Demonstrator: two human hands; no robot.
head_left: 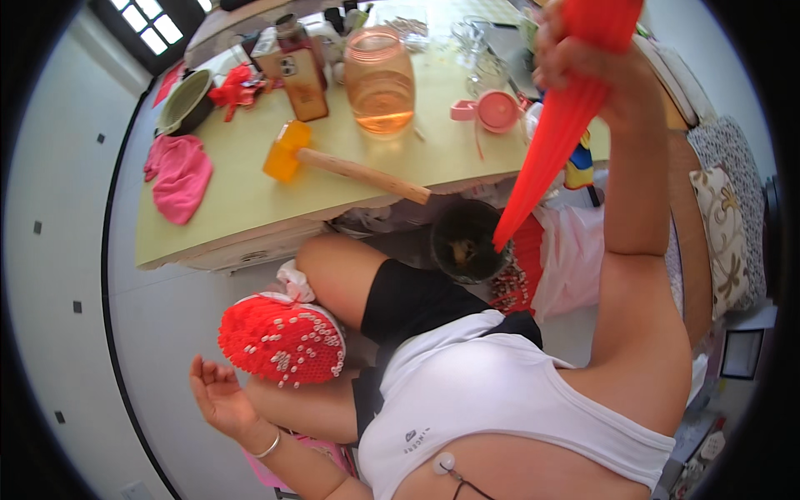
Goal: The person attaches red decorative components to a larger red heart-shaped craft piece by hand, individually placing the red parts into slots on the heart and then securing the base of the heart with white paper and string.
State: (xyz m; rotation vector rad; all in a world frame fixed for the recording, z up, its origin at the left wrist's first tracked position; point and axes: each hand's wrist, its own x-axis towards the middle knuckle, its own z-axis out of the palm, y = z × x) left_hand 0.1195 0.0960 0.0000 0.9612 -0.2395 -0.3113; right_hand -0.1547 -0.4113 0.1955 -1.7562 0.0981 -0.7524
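My right hand [583, 62] is raised high at the upper right, its fingers wrapped around a long red bundle [550, 137]. The bundle looks like ribbed fabric or gathered strands. It tapers down to a point over a dark bin [468, 242]. Across my knees rests a rounded red mesh piece [279, 340] with small white beads scattered over it and a pale fabric tuft at its top. Close to its lower left side is my left hand [221, 396], palm up and holding nothing. Its fingers are loosely curled and apart, with a bangle on the wrist.
The pale green table [242, 196] bears a yellow-headed mallet [358, 173], a clear jar of liquid [379, 83], a phone [302, 79], a pink lid [497, 111] and a pink cloth [179, 175]. A pale plastic bag [571, 258] lies beside the bin. Cushions [717, 233] sit at the right.
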